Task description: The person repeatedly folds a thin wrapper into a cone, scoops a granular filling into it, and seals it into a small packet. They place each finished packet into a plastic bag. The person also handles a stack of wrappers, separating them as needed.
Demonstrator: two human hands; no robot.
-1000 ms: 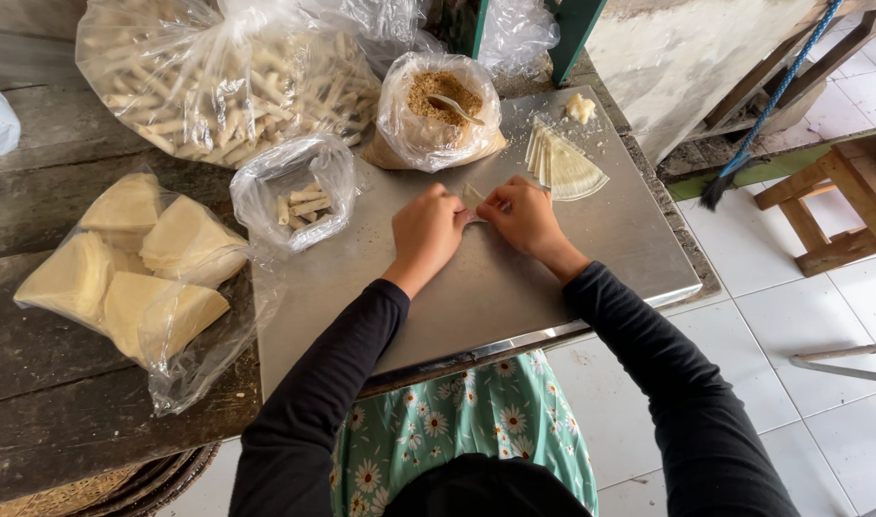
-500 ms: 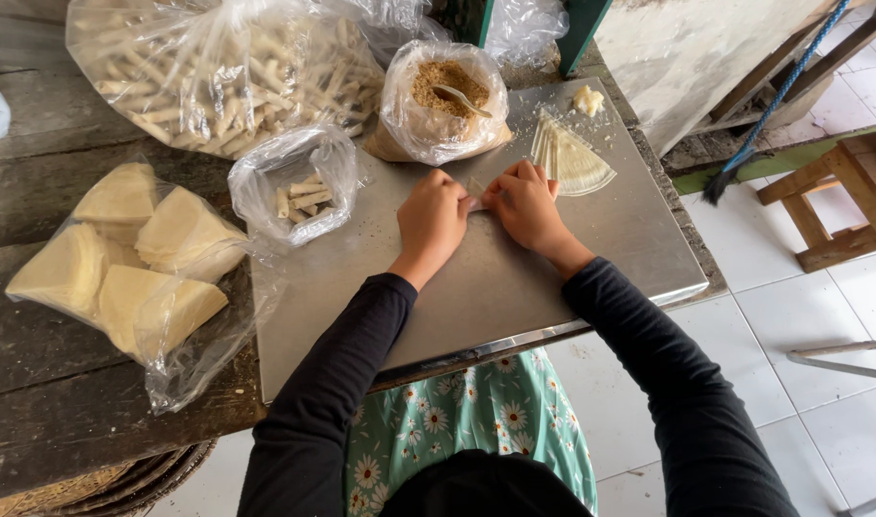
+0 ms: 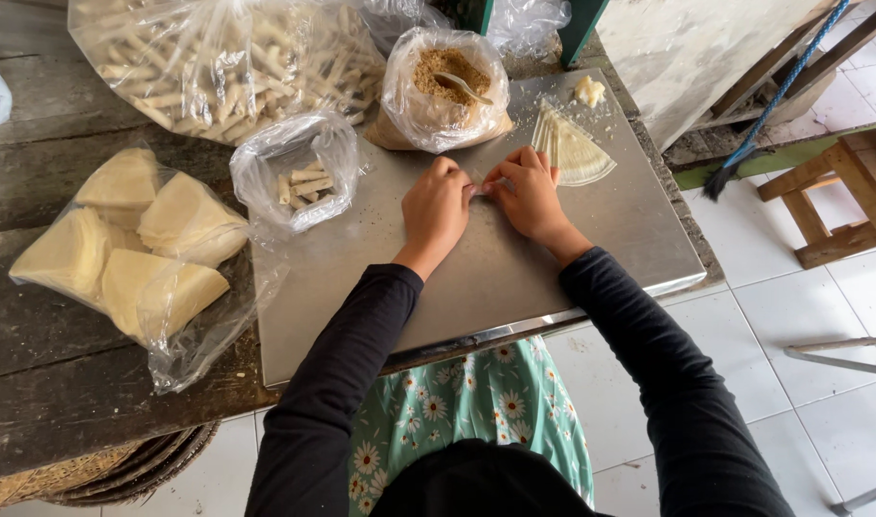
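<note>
While both rest on the steel sheet (image 3: 553,249) covering the bench (image 3: 64,373), the left hand (image 3: 436,209) and right hand (image 3: 526,191) pinch a small pale wrapper (image 3: 480,189) between closed fingertips, beside the wrapper stack (image 3: 572,148).

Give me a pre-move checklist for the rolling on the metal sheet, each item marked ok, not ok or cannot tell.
1. Both hands on the piece: left hand and right hand meet over the small wrapper: ok.
2. Wrapper rolled tight: hidden by fingers: cannot tell.
3. Wrapper stack beside the right hand: ok.
4. Filling bag open, spoon inside: ok.
5. Small bag of finished rolls open by the left hand: ok.
6. Metal sheet bare in front of the hands: ok.
</note>
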